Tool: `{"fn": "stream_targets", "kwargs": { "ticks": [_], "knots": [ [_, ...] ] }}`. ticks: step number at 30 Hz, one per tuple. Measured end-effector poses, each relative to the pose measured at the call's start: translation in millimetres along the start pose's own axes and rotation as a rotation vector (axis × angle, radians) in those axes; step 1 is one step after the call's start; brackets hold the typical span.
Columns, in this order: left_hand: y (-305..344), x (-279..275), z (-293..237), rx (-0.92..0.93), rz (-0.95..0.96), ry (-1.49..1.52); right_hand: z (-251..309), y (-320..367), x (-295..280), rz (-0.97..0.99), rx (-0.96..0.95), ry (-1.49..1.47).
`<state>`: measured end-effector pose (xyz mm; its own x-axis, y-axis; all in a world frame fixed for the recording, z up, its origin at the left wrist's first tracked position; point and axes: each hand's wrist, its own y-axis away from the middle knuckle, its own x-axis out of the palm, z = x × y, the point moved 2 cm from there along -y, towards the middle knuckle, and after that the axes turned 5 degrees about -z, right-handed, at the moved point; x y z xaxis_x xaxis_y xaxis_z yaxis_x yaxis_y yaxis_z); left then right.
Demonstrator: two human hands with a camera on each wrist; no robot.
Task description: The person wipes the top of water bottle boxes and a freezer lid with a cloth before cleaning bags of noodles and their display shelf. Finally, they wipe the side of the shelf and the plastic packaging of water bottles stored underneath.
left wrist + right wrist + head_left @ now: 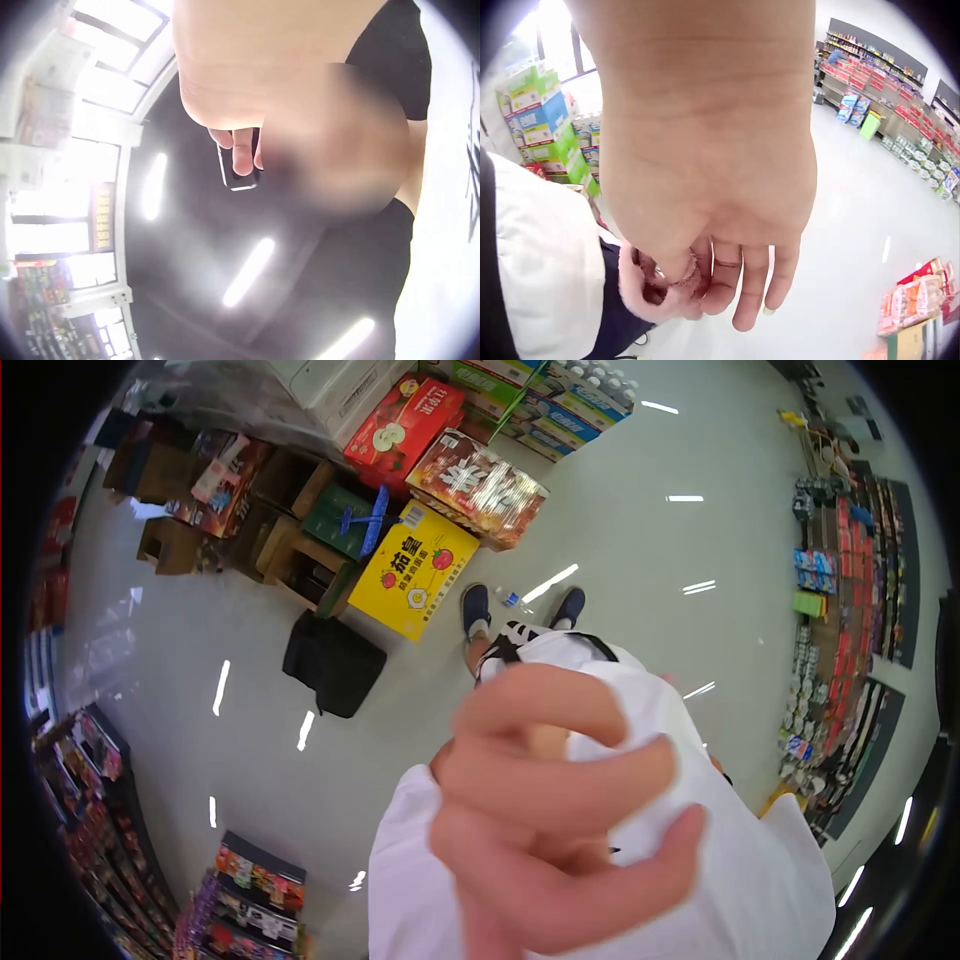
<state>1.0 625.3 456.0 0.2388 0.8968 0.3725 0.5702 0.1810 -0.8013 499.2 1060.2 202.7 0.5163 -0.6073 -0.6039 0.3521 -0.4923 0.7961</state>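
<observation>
My left hand [570, 810] is close in front of the head camera, blurred, with its fingers loosely bent and apart and nothing visible between them. In the left wrist view, the fingertips [241, 161] overlap a small dark device [240, 184] with a pale, rounded edge. A blurred patch covers part of that view. Down beside the white shirt, my right hand [712, 187] holds a pink fuzzy band [649, 292], its thumb hooked round the loop. The other fingers hang down beside it. The head view does not show the band.
A yellow carton [415, 570], a red carton [405, 430] and a brown-red carton [478, 485] stand by my feet. Opened cardboard boxes [290, 550] lie left of them, with a blue plastic object [375, 520] on top. A black bag-like item [333, 663] rests on the floor. Stocked shelves [850, 580] line the right.
</observation>
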Motion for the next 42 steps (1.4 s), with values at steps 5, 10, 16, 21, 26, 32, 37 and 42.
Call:
{"fn": "stream_targets", "kwargs": {
  "ticks": [5, 10, 16, 21, 26, 32, 37, 42],
  "knots": [
    [42, -28, 83, -0.248, 0.042, -0.477, -9, -20, -55, 0.09, -0.002, 0.099],
    [106, -69, 83, -0.546, 0.539, -0.734, 70, -71, -106, 0.057, -0.218, -0.393],
    [128, -95, 35, -0.618, 0.187, -0.963, 216, -163, -146, 0.095, -0.286, -1.023],
    [129, -95, 14, -0.722, -0.087, -1.021, 351, -172, -202, 0.19, -0.624, -1.065],
    [118, -102, 20, -0.747, -0.074, -0.974, 404, -146, -273, -0.446, -1.068, -0.911],
    [102, -88, 30, -0.677, -0.203, -0.952, 456, -131, -337, -0.893, -1.307, -0.734],
    [116, -48, 38, -0.762, -0.146, -1.026, 459, -225, -246, -0.872, -1.198, -0.149],
    [142, -13, 31, -1.016, 0.192, -1.154, 294, -369, -127, -0.354, -0.634, 0.196]
  ]
}}
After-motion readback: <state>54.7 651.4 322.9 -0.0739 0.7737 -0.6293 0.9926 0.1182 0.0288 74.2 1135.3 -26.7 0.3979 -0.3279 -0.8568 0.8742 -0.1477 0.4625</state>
